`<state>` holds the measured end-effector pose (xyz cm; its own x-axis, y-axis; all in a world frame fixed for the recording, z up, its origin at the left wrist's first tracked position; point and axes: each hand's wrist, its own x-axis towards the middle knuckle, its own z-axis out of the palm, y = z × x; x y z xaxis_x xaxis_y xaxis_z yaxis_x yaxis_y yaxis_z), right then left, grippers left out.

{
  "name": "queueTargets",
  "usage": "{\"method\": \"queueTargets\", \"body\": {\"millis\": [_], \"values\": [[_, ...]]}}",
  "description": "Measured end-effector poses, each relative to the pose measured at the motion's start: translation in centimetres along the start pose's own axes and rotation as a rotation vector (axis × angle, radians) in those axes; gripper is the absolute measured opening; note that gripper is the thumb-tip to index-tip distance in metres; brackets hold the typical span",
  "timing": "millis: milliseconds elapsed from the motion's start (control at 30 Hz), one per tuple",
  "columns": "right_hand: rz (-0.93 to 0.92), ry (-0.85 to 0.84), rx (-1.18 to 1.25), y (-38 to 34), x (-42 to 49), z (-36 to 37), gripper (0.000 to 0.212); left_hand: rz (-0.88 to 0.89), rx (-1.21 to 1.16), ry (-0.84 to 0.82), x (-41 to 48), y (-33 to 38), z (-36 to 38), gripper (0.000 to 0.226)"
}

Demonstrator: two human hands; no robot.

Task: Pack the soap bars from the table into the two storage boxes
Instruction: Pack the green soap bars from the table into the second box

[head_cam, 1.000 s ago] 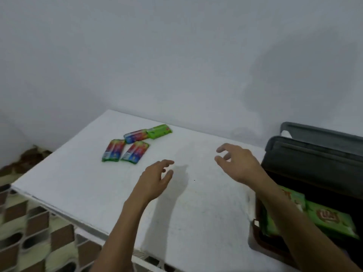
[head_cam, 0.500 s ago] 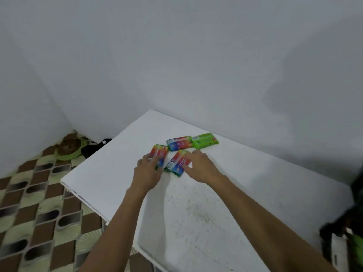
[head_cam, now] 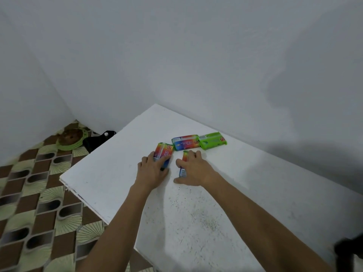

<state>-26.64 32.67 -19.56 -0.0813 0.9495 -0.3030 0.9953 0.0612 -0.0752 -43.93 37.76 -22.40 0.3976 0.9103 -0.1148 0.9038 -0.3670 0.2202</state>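
Several wrapped soap bars lie near the far corner of the white table [head_cam: 206,203]. My left hand [head_cam: 152,170] grips a rainbow-coloured bar [head_cam: 164,154], fingers curled round its near end. My right hand [head_cam: 193,169] covers and grips a second rainbow bar [head_cam: 183,163], which shows only as a thin strip between thumb and fingers. Just beyond the hands, a third rainbow bar [head_cam: 185,142] lies flat beside a green bar [head_cam: 213,140]. The storage boxes are out of view, apart from a dark edge [head_cam: 347,250] at the lower right.
The table's left edge drops to a patterned tile floor [head_cam: 29,203]. A green-rimmed bowl [head_cam: 69,138] and a black object [head_cam: 98,140] sit on the floor in the corner. White walls stand close behind the table.
Both hands reached from mid-table to the soap bars and closed on one rainbow bar each. The view swung left, so the storage boxes left the frame.
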Motion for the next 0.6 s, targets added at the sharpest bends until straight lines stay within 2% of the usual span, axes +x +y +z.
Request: {"method": "queueTargets", "body": {"millis": [233, 333, 433, 500, 600], "values": [[-0.049, 0.041, 0.149, 1.1, -1.5, -0.1, 0.04, -0.016, 0.031, -0.016, -0.5, 1.1, 0.2, 0.046], [-0.029, 0.172, 0.399, 1.9, -2.9, -0.1, 0.028, -0.013, -0.107, 0.001, -1.0, 0.9, 0.1, 0.039], [0.062, 0.365, 0.663, 2.6, -5.1, -0.8, 0.019, 0.011, -0.361, 0.052, -2.0, 1.1, -0.2, 0.033], [0.151, 0.482, 0.861, 3.2, -6.6, -1.2, 0.019, 0.015, -0.492, 0.077, -3.3, 1.9, -0.9, 0.03], [0.221, 0.546, 1.089, 4.4, -9.0, -1.0, 0.024, 0.005, -0.588, 0.132, -5.4, 3.4, -1.5, 0.036]]}}
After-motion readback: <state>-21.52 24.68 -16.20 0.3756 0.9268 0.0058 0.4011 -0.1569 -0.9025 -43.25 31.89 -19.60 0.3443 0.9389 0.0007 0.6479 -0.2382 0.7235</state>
